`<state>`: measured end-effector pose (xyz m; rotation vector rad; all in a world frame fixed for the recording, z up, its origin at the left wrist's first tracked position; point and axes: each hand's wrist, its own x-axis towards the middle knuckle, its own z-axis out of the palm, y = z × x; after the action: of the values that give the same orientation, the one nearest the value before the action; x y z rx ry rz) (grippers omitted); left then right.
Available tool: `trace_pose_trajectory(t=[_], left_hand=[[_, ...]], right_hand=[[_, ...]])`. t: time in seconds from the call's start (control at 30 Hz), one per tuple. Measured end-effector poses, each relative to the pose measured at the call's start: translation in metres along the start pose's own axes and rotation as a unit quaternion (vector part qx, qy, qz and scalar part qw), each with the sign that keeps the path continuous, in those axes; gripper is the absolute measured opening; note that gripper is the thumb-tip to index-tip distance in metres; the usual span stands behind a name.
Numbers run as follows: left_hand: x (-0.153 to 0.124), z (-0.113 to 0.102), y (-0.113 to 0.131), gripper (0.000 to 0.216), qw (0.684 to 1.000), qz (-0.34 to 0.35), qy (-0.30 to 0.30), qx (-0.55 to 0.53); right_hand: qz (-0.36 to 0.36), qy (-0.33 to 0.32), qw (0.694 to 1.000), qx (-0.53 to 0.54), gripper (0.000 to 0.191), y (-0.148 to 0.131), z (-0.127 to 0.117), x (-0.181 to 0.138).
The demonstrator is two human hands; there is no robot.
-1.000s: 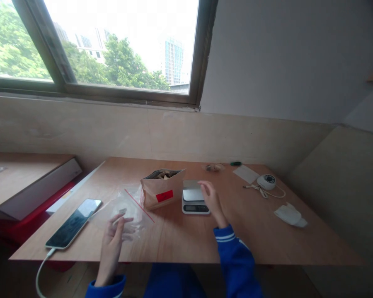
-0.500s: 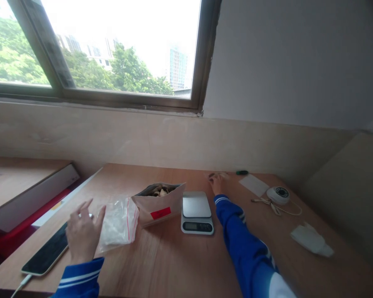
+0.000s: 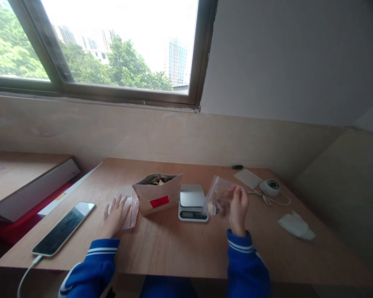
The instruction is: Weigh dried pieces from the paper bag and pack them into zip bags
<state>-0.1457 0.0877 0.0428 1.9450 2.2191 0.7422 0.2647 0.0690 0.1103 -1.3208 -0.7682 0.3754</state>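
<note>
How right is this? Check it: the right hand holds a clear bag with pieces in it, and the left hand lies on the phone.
Not quite: the head view shows the left hand on the flat plastic bag, not on the phone, which lies apart, farther left. The right hand does hold the clear bag with pieces in it.

2 white stripes per blue cuff (image 3: 240, 240), tan pouch (image 3: 171, 193), red label (image 3: 159, 201), white scale (image 3: 193, 209), silver plate (image 3: 192, 194)
</note>
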Motion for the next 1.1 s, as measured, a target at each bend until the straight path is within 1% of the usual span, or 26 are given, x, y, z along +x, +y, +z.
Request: trace_pose_trajectory(t=[0.03,0.07,0.1,0.13,0.17,0.2,0.27,0.3,0.37,0.4,0.47,0.53,0.6,0.67,0.73,0.77,0.8,0.83,0.87,0.9,0.93,0.97,1.03,1.1], left_hand=[[-0.007,-0.008,0.011,0.043,0.997,-0.005,0.062,-0.047],[-0.017,-0.014,0.025,0.042,0.987,-0.022,0.121,-0.108],[-0.031,-0.018,0.041,0.039,0.967,-0.051,0.173,-0.181],[-0.046,-0.020,0.059,0.037,0.942,-0.078,0.197,-0.258],[-0.063,-0.020,0.077,0.033,0.920,-0.096,0.182,-0.334],[-0.080,-0.018,0.095,0.032,0.899,-0.097,0.129,-0.408],[-0.110,-0.011,0.126,0.036,0.852,-0.070,-0.028,-0.518],[-0.122,-0.006,0.138,0.040,0.829,-0.058,-0.107,-0.546],[-0.137,0.000,0.155,0.044,0.799,-0.064,-0.204,-0.563],[-0.141,0.001,0.160,0.042,0.792,-0.073,-0.222,-0.564],[-0.144,0.001,0.165,0.035,0.790,-0.054,-0.232,-0.564],[-0.144,-0.001,0.165,0.031,0.793,-0.020,-0.225,-0.566],[-0.144,-0.002,0.163,0.032,0.792,-0.010,-0.221,-0.569],[-0.143,0.000,0.161,0.037,0.784,-0.040,-0.226,-0.576],[-0.141,0.005,0.158,0.042,0.763,-0.089,-0.242,-0.593],[-0.140,0.007,0.157,0.045,0.749,-0.110,-0.248,-0.604],[-0.138,0.009,0.156,0.047,0.736,-0.125,-0.252,-0.615],[-0.137,0.010,0.155,0.047,0.727,-0.134,-0.252,-0.624],[-0.135,0.011,0.154,0.047,0.725,-0.136,-0.248,-0.628],[-0.134,0.011,0.153,0.045,0.730,-0.132,-0.241,-0.626],[-0.133,0.011,0.153,0.043,0.741,-0.123,-0.230,-0.619],[-0.133,0.011,0.153,0.041,0.755,-0.110,-0.215,-0.610],[-0.133,0.012,0.153,0.039,0.780,-0.084,-0.175,-0.595],[-0.133,0.014,0.155,0.040,0.788,-0.073,-0.141,-0.594]], right_hand=[[0.036,-0.019,0.999,0.013,0.040,-0.003,-0.007,-0.020],[0.068,-0.033,0.997,0.017,0.040,-0.004,-0.012,-0.040],[0.103,-0.051,0.993,0.019,0.039,-0.003,-0.015,-0.058],[0.131,-0.067,0.989,0.019,0.040,-0.001,-0.014,-0.074],[0.152,-0.086,0.984,0.021,0.040,0.001,-0.012,-0.088],[0.166,-0.107,0.980,0.023,0.041,0.003,-0.008,-0.099],[0.170,-0.155,0.973,0.023,0.043,0.003,0.002,-0.114],[0.162,-0.175,0.971,0.021,0.043,0.003,0.007,-0.119],[0.141,-0.195,0.971,0.013,0.043,0.001,0.015,-0.124],[0.135,-0.196,0.971,0.010,0.043,0.001,0.018,-0.125],[0.136,-0.194,0.971,0.009,0.042,0.003,0.022,-0.127],[0.141,-0.206,0.968,0.009,0.042,0.008,0.023,-0.129],[0.116,-0.227,0.967,-0.003,0.040,0.013,0.023,-0.133],[0.056,-0.221,0.972,-0.050,0.045,0.016,0.022,-0.137],[-0.011,-0.206,0.972,-0.115,0.053,0.014,0.020,-0.141],[-0.035,-0.218,0.965,-0.141,0.051,0.011,0.018,-0.143],[-0.048,-0.256,0.953,-0.155,0.043,0.007,0.017,-0.145],[-0.049,-0.317,0.934,-0.155,0.032,0.003,0.015,-0.146],[-0.043,-0.381,0.912,-0.146,0.023,-0.002,0.013,-0.148],[-0.032,-0.432,0.891,-0.134,0.018,-0.006,0.011,-0.149],[-0.021,-0.465,0.877,-0.122,0.018,-0.011,0.010,-0.149],[-0.011,-0.479,0.871,-0.113,0.020,-0.015,0.009,-0.150],[-0.002,-0.477,0.873,-0.104,0.022,-0.023,0.008,-0.151],[-0.001,-0.481,0.870,-0.103,0.025,-0.030,0.007,-0.152]])
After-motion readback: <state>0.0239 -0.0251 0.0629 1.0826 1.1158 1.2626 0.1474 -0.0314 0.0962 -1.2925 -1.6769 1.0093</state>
